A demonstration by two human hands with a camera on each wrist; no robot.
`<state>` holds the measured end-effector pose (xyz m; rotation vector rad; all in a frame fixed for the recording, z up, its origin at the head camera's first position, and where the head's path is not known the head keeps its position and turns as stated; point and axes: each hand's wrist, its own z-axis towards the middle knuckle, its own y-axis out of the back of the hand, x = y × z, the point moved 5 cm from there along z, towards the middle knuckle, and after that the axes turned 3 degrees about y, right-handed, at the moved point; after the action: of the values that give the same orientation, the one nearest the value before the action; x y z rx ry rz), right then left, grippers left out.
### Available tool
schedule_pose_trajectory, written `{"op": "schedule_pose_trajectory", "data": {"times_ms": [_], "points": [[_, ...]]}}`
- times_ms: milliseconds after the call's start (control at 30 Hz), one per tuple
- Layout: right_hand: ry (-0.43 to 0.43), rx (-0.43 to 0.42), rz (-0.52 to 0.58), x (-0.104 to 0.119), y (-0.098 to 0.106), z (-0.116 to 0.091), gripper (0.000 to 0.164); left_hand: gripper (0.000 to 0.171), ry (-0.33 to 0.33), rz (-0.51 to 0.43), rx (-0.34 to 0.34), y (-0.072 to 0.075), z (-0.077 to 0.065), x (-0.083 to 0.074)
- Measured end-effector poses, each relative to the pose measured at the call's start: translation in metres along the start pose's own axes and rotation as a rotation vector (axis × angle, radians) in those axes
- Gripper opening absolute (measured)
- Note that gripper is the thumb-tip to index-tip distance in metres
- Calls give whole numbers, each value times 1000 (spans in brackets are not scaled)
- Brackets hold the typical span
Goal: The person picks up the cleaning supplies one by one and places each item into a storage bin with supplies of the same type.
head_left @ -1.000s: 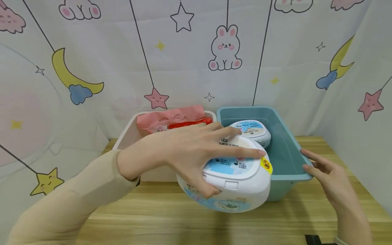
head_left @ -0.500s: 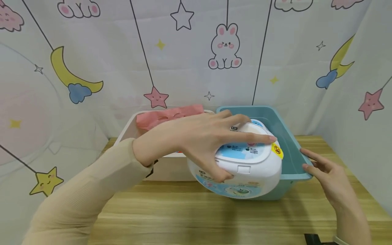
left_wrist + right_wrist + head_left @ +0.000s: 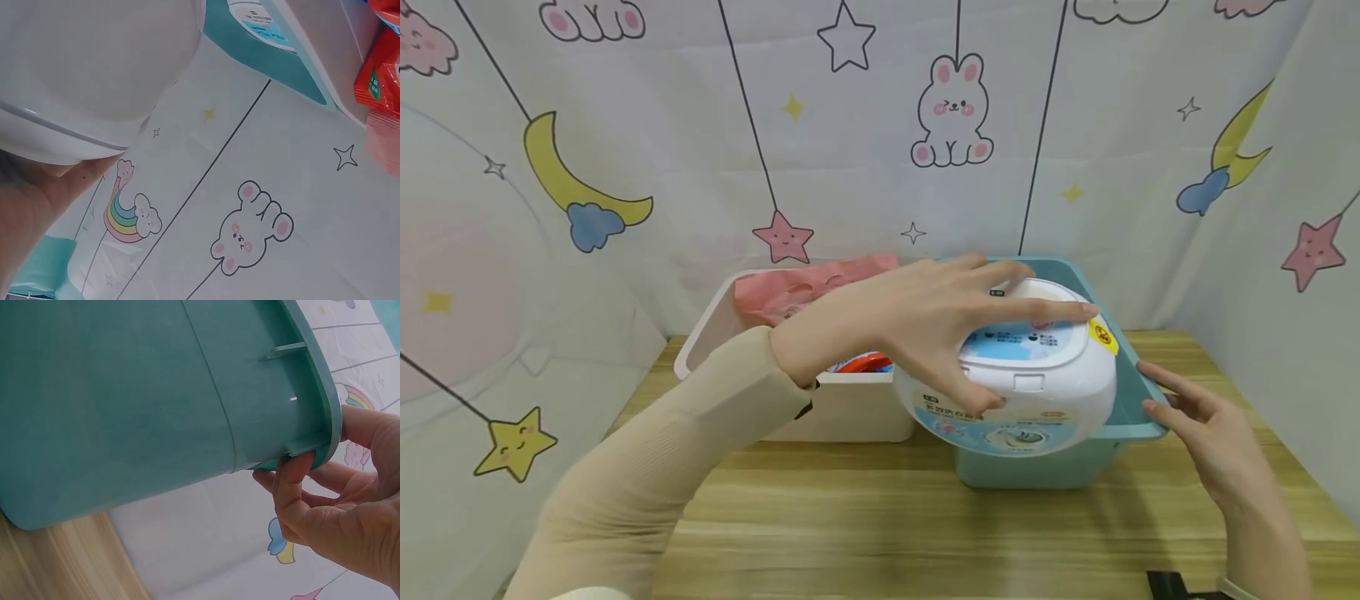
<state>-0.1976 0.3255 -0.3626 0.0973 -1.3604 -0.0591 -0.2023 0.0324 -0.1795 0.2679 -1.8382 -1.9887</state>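
Note:
My left hand [image 3: 936,312] grips a white lidded laundry pod box [image 3: 1022,421] from above, thumb on its front side and fingers spread across the lid. The box is tilted and overlaps the front rim of a teal bin [image 3: 1030,471]. Its pale underside fills the upper left of the left wrist view. Inside the bin, a second laundry pod box [image 3: 259,25] shows in that view; the held box hides it in the head view. My right hand [image 3: 1213,425] holds the bin's right front corner, with thumb and fingers around the rim in the right wrist view.
A white bin [image 3: 850,412] stands left of the teal one, holding a pink soft pack [image 3: 805,287] and red packets [image 3: 381,75]. Both bins stand on a wooden table [image 3: 850,533]. A patterned curtain [image 3: 865,167] hangs close behind and at both sides.
My left hand has carried the laundry pod box right and up, from before the bins to over the teal bin's front. The right hand keeps its hold on the rim.

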Motion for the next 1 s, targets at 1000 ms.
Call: {"op": "schedule_pose_trajectory", "data": {"times_ms": [1000], "points": [[-5, -43, -153, 6, 0, 0, 48, 87, 263, -13, 23, -24, 36, 16]]}}
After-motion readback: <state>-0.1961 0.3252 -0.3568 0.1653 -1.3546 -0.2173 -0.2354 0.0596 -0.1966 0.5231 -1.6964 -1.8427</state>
